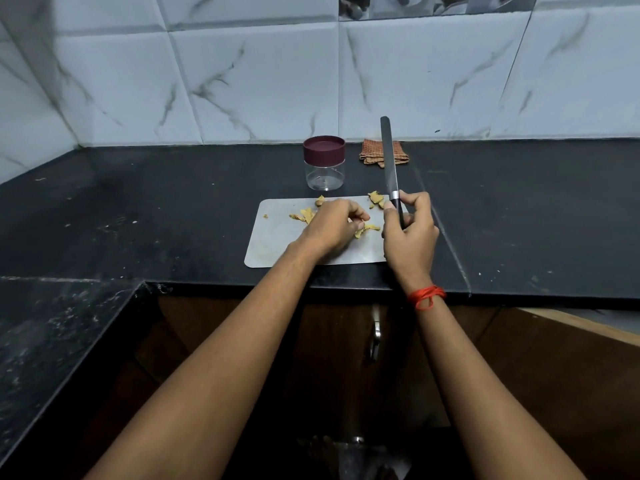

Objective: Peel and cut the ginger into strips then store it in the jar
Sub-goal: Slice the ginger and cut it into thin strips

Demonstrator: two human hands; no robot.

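Both forearms reach forward from the lower edge of the view to a pale cutting board [277, 244] on the dark counter [173, 209]; the right wrist carries a red thread [426, 296]. Left hand [329, 225]: palm down over the middle of the board, fingers curled, tips pinching a ginger piece [369, 228] against the surface. Right hand [410, 233]: wrapped around the handle of the knife [389, 161], at the board's right edge, blade raised clear of the board and pointing up and away toward the wall. The hands are near each other but not touching, and the ginger piece lies between them — in contact with the left fingertips, just left of the right hand. Its long axis runs roughly left to right across the board, about crosswise to the blade, so lowering the blade as it stands would probably cut across the piece; for lengthwise strips, either the piece or the knife likely needs turning first. Loose ginger scraps lie left of the left hand [304, 214] and at the board's far right [376, 199]; whether these are peel or cut flesh cannot be determined. The jar [324, 174] stands just behind the board, nothing visible inside, its maroon lid [324, 148] in place — storage appears not yet begun. A folded cloth [372, 154] lies to the jar's right.
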